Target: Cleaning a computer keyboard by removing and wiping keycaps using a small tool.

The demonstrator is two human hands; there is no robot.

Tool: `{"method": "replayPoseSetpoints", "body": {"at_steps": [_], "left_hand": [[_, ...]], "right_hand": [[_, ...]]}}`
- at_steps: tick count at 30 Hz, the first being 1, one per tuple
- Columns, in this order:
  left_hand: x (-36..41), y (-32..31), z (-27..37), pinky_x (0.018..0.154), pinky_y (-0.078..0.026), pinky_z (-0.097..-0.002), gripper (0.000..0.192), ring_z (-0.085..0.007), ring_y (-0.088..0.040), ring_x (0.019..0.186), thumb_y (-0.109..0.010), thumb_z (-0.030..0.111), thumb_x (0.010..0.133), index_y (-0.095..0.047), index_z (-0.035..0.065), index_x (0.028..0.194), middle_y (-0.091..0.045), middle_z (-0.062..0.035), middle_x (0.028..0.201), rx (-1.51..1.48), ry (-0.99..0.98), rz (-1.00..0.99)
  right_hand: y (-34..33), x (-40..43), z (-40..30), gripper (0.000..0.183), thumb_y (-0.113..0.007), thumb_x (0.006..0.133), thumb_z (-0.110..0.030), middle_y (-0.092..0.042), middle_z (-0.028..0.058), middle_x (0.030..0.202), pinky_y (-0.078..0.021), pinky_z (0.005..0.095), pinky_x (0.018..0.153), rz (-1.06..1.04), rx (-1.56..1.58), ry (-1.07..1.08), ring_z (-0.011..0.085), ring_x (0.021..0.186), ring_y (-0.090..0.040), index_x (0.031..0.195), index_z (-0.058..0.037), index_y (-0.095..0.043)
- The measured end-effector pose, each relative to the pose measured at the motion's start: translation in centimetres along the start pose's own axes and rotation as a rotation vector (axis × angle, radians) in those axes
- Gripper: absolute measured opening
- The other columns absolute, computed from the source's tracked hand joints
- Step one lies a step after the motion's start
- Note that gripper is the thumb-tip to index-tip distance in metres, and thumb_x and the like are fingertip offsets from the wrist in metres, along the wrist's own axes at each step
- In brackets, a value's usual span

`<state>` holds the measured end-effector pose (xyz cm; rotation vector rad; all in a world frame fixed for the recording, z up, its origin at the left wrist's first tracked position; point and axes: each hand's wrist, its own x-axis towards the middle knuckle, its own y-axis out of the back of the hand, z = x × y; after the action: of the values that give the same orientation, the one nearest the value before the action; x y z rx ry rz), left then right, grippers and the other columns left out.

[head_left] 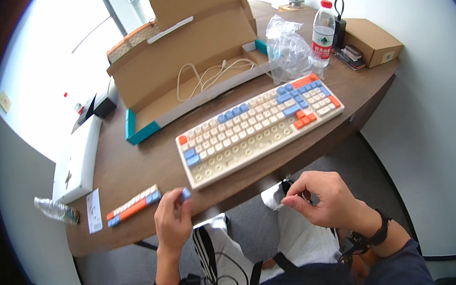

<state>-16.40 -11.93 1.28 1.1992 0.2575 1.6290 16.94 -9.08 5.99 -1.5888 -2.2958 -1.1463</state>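
A cream keyboard (259,127) with cream, blue and orange keycaps lies at the table's near edge. Its lower rows show bare switch sockets, with orange arrow keycaps at their right end. My left hand (173,218) pinches a blue keycap (185,194) between thumb and fingertips, just off the keyboard's near left corner. To the left of that hand, a group of loose keycaps (134,205) in cream, orange and blue lies in rows. My right hand (318,197) hovers past the table edge, thumb and index fingertips close together; whether something small is between them is unclear.
Behind the keyboard stands an open cardboard box (188,60) with a white cable (202,81) inside. Clear plastic wrap (289,47), a water bottle (323,32) and a small carton (372,42) are at the right. A white box (79,159), a paper slip (94,211) and a plastic bottle (57,209) lie left.
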Motion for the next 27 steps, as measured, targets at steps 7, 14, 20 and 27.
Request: {"method": "replayPoseSetpoints", "body": {"at_steps": [7,14,20,27], "left_hand": [[-2.6,-2.0,-3.0,0.079,-0.051,-0.0329,0.021,-0.0239,-0.06,0.083,-0.059,0.001,0.096,-0.058,-0.0029,0.117,-0.062,-0.014,0.099,-0.066,0.227,0.125],[-3.2,-3.8,-2.6,0.067,-0.048,-0.0301,0.034,-0.0205,-0.056,0.078,-0.055,0.024,0.107,-0.044,0.0004,0.13,-0.064,-0.0167,0.099,0.13,0.285,0.332],[-1.8,-4.2,-1.8,0.058,-0.046,-0.0296,0.03,-0.0202,-0.053,0.069,-0.051,0.02,0.109,-0.043,-0.0042,0.126,-0.063,-0.0197,0.092,0.288,0.264,0.347],[-2.2,-3.8,-1.7,0.064,-0.053,-0.0325,0.032,-0.0247,-0.061,0.073,-0.055,0.019,0.107,-0.047,-0.0079,0.123,-0.064,-0.0218,0.092,0.364,0.268,0.364]], "right_hand": [[3.7,0.3,8.1,0.013,-0.073,0.094,-0.013,-0.07,0.0093,0.079,-0.0536,0.0289,0.06,0.245,-0.066,-0.087,0.0189,0.061,-0.066,0.092,-0.0024,-0.066],[5.6,2.4,13.4,0.016,-0.066,0.1,-0.019,-0.075,0.0107,0.085,-0.056,0.0334,0.07,0.272,-0.107,-0.028,0.0241,0.081,-0.07,0.095,-0.0064,-0.059],[6.0,3.9,14.5,0.029,-0.076,0.094,-0.033,-0.077,0.005,0.093,-0.0543,0.0317,0.065,0.161,-0.135,0.003,0.0239,0.083,-0.071,0.098,-0.0101,-0.059],[5.8,4.0,14.6,0.029,-0.077,0.092,-0.036,-0.078,0.0054,0.093,-0.0538,0.032,0.064,0.179,-0.112,0.001,0.0222,0.081,-0.071,0.097,-0.0111,-0.062]]}}
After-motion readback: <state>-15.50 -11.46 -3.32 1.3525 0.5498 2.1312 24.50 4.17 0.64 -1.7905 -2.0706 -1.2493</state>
